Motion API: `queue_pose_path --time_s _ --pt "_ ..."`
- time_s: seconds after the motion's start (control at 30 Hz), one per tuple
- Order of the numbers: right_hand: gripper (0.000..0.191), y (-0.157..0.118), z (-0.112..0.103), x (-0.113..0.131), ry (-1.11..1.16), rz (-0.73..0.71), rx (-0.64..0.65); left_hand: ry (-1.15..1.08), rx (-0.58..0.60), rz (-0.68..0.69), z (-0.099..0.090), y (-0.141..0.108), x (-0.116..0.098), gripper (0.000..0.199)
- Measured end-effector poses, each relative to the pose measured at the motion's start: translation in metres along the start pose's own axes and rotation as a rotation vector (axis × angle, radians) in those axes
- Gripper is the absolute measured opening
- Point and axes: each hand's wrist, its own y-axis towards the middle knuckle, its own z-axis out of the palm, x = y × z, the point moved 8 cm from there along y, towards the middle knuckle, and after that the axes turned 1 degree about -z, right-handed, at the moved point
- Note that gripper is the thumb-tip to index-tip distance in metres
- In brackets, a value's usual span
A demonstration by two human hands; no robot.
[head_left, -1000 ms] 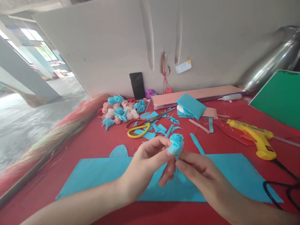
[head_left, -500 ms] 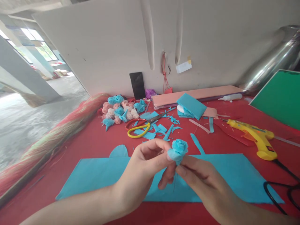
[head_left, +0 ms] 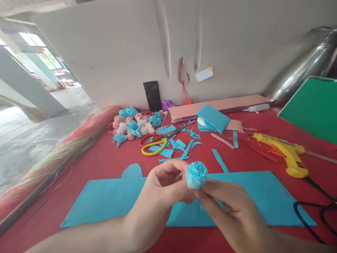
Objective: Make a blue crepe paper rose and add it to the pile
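A small blue crepe paper rose (head_left: 197,175) is held up between my two hands, its layered top tilted toward me. My left hand (head_left: 168,189) pinches the petals from the left with thumb and forefinger. From the right, my right hand (head_left: 229,200) grips the base, which its fingers mostly hide. A thin strand hangs below the flower. Under both hands lies a long sheet of blue crepe paper (head_left: 110,196). A rounded blue paper petal (head_left: 132,171) rests at that sheet's far edge.
Scissors (head_left: 155,146) with red and yellow handles lie among blue paper scraps (head_left: 186,149). Finished paper roses (head_left: 133,124) are heaped at the back left. To the right is a yellow glue gun (head_left: 286,149) with a black cord (head_left: 306,221). A phone (head_left: 152,96) leans on the wall.
The rose has tipped so that its top faces me more, and it sits slightly lower. Both hands still hold it, and the right fingers have shifted up against its base.
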Motion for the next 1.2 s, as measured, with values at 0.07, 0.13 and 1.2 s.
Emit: queue_pose_path --time_s 0.07,0.13,1.2 --pt "0.023 0.001 -0.001 0.004 -0.016 -0.050 -0.009 0.013 0.018 0.025 0.002 0.000 -0.002 0.010" --pt "0.024 0.001 -0.001 0.007 -0.061 -0.085 -0.010 0.026 0.036 0.035 0.003 0.000 -0.002 0.011" --pt "0.021 0.005 -0.011 0.013 -0.005 -0.110 -0.060 0.251 0.209 0.234 0.019 -0.011 -0.014 0.030"
